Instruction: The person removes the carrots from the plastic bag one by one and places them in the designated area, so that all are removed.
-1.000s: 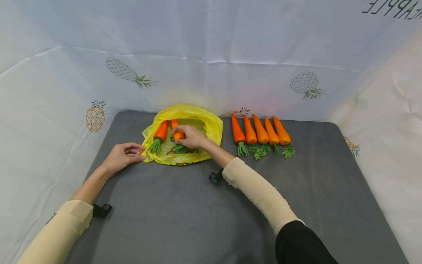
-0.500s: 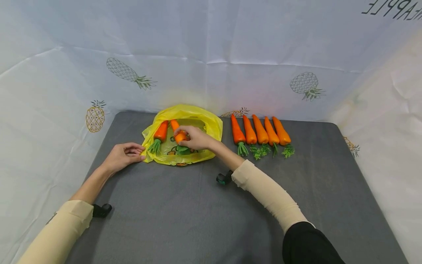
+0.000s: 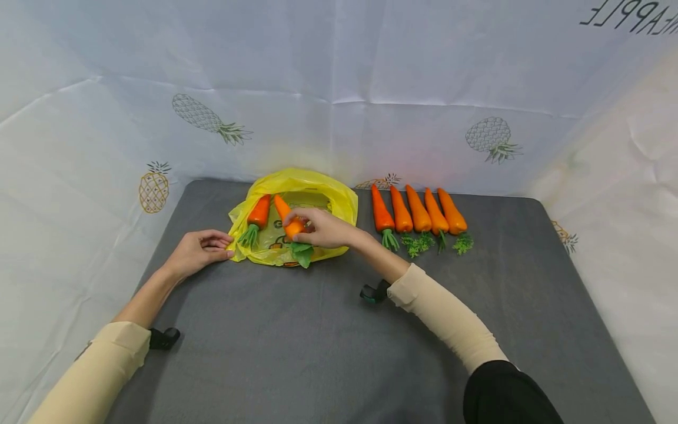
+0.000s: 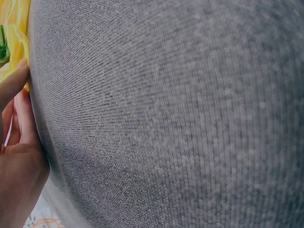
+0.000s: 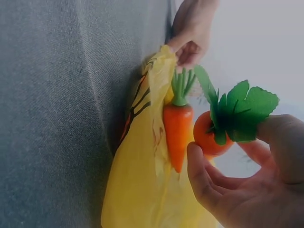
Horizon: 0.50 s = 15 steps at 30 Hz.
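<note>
A yellow plastic bag (image 3: pixel 344 203) lies with its mouth wide toward me. At its left edge my left hand (image 3: pixel 197 253) pinches the rim between thumb and fingers; the thumb (image 4: pixel 18 78) shows against the plastic in the left wrist view. My right hand (image 3: pixel 329 228) grips a carrot (image 3: pixel 282 206) by its thick end at the bag's mouth. Broad green leaves (image 5: pixel 244 111) top this carrot, and its tip points to the back. Another carrot (image 3: pixel 258 212), with thin green stems, lies inside the bag on the left.
To the right of the bag, several carrots (image 3: pixel 418 209) lie side by side with their green tops toward me. Grey cloth (image 3: pixel 296 341) covers the table. A white curtain (image 3: pixel 339 135) printed with pineapples hangs right behind the table and along both sides.
My right hand has moved right and slightly toward me with the carrot, whose leaves now overhang the bag's near rim. The left hand has stayed at the bag's edge.
</note>
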Motion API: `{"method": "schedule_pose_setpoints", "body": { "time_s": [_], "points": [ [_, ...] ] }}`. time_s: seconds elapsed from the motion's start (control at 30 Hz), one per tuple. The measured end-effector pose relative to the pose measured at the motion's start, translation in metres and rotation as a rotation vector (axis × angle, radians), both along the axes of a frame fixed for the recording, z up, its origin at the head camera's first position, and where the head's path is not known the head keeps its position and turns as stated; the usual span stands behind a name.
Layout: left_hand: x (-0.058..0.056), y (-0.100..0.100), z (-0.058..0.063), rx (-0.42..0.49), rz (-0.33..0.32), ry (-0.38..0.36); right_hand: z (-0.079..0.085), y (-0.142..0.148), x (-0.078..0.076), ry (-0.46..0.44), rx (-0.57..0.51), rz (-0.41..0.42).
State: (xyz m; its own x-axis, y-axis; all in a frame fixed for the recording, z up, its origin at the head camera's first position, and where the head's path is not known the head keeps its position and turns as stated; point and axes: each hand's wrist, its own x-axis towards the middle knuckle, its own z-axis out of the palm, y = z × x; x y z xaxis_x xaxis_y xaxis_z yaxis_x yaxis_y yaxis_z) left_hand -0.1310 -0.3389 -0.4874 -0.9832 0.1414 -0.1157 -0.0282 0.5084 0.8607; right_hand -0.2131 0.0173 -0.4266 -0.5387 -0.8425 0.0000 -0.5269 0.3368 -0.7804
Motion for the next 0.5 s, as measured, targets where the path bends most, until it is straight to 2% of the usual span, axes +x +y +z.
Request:
{"method": "schedule_pose_setpoints", "body": {
  "time_s": [0.27, 0.5],
  "points": [
    [-0.001, 0.001, -0.001, -0.008, -0.001, -0.006, 0.01, 0.017, 0.011, -0.004, -0.04, 0.041],
    [0.0, 0.0, -0.001, -0.017, 0.004, -0.001, 0.027, 0.035, 0.021, -0.014, -0.046, 0.014]
  ]
}}
